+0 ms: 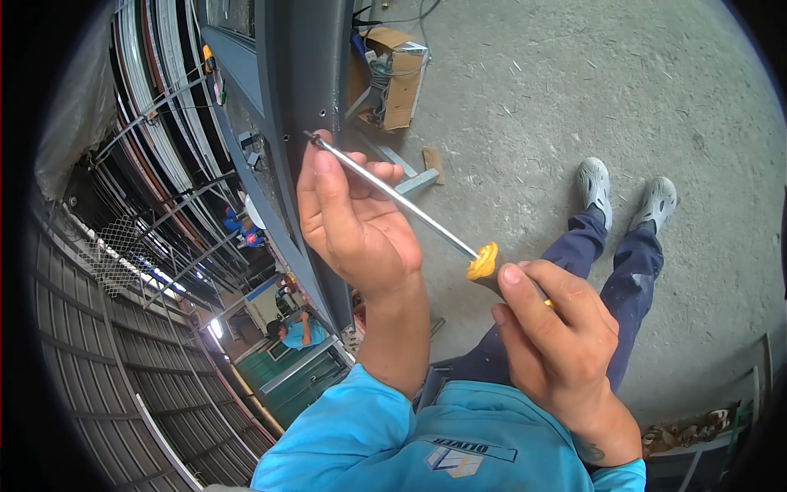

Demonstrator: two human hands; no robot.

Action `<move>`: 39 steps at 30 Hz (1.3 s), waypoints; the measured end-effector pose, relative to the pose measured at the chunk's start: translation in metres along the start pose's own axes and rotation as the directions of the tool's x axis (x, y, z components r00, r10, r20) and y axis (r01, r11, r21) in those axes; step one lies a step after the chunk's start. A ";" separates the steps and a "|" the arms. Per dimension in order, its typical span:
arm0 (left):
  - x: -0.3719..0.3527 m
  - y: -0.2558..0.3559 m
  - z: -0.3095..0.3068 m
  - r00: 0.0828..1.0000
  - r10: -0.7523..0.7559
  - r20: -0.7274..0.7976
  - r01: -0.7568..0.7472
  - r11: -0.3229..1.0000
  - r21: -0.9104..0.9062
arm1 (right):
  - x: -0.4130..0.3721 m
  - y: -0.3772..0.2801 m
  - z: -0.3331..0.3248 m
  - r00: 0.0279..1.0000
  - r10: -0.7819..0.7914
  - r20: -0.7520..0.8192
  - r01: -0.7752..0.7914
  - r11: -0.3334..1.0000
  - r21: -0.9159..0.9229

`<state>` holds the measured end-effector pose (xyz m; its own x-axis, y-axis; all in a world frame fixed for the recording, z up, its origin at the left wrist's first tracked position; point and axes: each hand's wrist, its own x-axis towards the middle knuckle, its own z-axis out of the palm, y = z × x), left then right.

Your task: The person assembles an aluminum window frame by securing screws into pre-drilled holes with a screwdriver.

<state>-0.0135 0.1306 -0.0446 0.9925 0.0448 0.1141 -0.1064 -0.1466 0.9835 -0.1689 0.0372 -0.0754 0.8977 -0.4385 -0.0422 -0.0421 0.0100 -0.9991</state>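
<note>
My right hand is closed round the dark and yellow handle of a screwdriver. Its long bright shaft slants up and left across the front of my left hand. At the far end of the shaft, my left thumb and forefinger pinch a small dark screw against the screwdriver's tip. The screw points at a dark grey metal frame, close to a small drilled hole in its face. Another hole shows just above and to the right. The other left fingers are loosely curled.
A cardboard box with cables stands on the concrete floor beyond the frame, near metal profiles. Long profiles fill a rack at left. Another person in a blue shirt is farther off. Scrap lies at lower right.
</note>
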 end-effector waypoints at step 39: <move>0.113 0.038 -0.071 0.620 -0.510 0.597 0.632 0.775 0.006 | -0.008 0.018 -0.010 0.996 -0.080 0.031 0.081 0.997 -0.019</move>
<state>0.0908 0.2005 0.0155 0.7058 -0.4871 -0.5144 0.5446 -0.0914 0.8337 -0.1808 0.0317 -0.0926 0.9114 -0.4098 0.0381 0.0226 -0.0425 -0.9988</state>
